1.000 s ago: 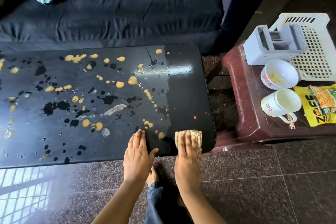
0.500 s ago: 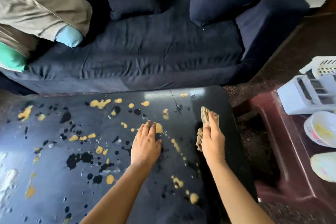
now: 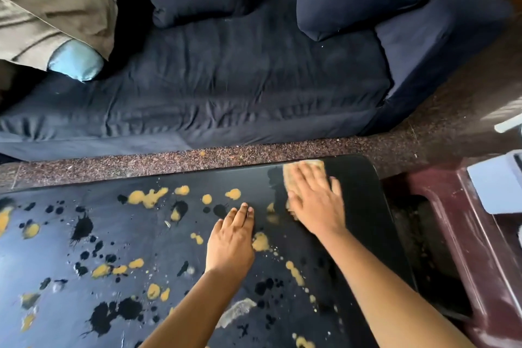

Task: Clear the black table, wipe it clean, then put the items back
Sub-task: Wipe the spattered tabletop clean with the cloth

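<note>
On the black table (image 3: 367, 223), my right hand (image 3: 315, 203) pressed flat on the cloth (image 3: 309, 166) — spills (image 3: 148, 197) lay leftward, around my spread left hand (image 3: 230, 246).

The glossy black rectangular counter (image 3: 364, 206) is spattered from 9 o'clock to its middle with mustard-yellow blobs (image 3: 147, 198) and matt black splashes (image 3: 82, 227), and is plain shining black toward 3 o'clock; the flat woven rag (image 3: 305, 168) at 1 o'clock is sandy tan. At 12 o'clock the soft fabric sofa (image 3: 226, 79) is uniform dark navy, with rumpled khaki fabric (image 3: 50, 8) and a sky-blue cushion corner (image 3: 74, 61) at 10 o'clock. The stone floor (image 3: 169, 161) is brown flecked lighter, and the moulded plastic side table (image 3: 466, 234) at 3 o'clock is deep maroon.
</note>
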`<state>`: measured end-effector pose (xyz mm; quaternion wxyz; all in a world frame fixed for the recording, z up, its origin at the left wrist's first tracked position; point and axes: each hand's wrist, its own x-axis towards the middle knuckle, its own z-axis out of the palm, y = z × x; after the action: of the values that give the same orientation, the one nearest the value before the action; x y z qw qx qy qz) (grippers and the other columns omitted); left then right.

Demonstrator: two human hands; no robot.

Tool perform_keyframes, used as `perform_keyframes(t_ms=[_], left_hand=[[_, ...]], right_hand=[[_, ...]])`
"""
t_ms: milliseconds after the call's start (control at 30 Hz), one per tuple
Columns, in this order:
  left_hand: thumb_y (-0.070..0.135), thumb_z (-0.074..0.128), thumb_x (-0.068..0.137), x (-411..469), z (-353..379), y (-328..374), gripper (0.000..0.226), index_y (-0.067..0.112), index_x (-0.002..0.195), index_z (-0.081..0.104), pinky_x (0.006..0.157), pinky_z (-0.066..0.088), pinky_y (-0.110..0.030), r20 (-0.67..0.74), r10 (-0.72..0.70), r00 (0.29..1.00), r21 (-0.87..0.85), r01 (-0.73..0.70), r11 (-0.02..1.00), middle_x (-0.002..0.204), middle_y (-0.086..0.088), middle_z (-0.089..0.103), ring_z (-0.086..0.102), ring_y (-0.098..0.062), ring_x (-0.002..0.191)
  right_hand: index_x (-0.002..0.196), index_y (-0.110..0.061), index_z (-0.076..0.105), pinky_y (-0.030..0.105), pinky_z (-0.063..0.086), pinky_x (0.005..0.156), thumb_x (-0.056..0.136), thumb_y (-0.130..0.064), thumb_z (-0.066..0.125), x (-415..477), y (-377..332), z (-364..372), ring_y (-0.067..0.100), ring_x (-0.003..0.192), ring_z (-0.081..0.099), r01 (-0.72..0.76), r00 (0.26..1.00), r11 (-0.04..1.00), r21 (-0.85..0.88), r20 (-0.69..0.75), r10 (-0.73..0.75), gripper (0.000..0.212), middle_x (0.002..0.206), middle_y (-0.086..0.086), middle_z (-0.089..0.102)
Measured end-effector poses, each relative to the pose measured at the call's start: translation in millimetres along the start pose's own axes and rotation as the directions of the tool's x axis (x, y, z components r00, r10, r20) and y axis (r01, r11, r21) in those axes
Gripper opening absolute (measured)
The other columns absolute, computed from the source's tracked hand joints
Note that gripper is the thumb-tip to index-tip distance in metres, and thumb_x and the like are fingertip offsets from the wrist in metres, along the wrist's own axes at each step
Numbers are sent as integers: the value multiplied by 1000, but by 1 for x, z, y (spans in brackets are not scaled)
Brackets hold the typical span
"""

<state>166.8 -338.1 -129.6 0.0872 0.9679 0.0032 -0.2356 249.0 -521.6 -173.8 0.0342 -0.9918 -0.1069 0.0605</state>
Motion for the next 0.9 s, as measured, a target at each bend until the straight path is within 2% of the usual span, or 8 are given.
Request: perform_keyframes(t_ms=[133,333,467,533,667,733,800,900], left_hand=[[16,30,97,0,4,-4,62,17,153,4,119,11,-32,-25,29,999,1,-29,1000,161,2,3,7,-18,147],[15,27,97,2,4,-8,61,17,153,3,118,13,-32,-37,62,997,20,-62,998,161,2,3,9,-18,147],[13,28,96,2,4,-13,62,18,153,3,119,11,-32,-30,96,995,24,-95,995,161,3,4,10,-18,147],[14,30,97,0,9,-13,61,17,153,6,119,12,-34,-26,82,996,-1,-82,997,160,3,5,12,-19,147],[20,63,83,-1,13,-10,56,14,137,49,103,41,-39,-111,73,991,-26,-76,997,143,-1,48,52,-23,127],[23,51,94,-4,14,-11,58,17,148,31,114,25,-38,-56,73,996,-38,-75,996,154,0,30,34,-22,140],[21,29,101,-3,15,-13,57,20,152,5,119,5,-35,-54,82,995,-34,-83,996,160,4,4,9,-18,147],[19,25,101,-1,16,-14,57,21,152,-1,119,2,-34,-91,88,992,-7,-89,996,161,5,-2,3,-17,148]], right_hand=[[147,-22,27,55,19,112,88,-41,46,12,-9,5,31,145,8,-188,982,979,84,-4,189,65,157,7,18],[151,-30,14,53,15,116,88,-44,27,18,-20,3,21,147,0,152,984,988,19,95,-153,65,160,-5,8],[150,-27,17,54,16,114,90,-37,41,17,11,-2,24,146,3,-173,983,985,26,62,172,65,159,-2,13],[148,-24,23,53,19,113,88,-37,44,21,-13,-4,28,145,7,-246,969,967,71,34,244,65,157,4,19],[150,-28,16,53,13,116,92,-41,42,23,-57,2,23,147,0,130,988,987,98,74,-137,65,159,-1,10],[151,-33,7,52,8,117,94,-42,36,23,-39,2,18,146,-10,195,973,980,45,119,-199,65,160,-8,-1],[150,-34,7,53,10,117,93,-39,35,20,-11,2,19,146,-9,41,994,999,9,104,-42,65,160,-10,-1],[151,-28,13,52,13,116,93,-37,39,16,-3,-3,23,146,-3,-296,954,953,64,69,292,64,160,-2,6]])
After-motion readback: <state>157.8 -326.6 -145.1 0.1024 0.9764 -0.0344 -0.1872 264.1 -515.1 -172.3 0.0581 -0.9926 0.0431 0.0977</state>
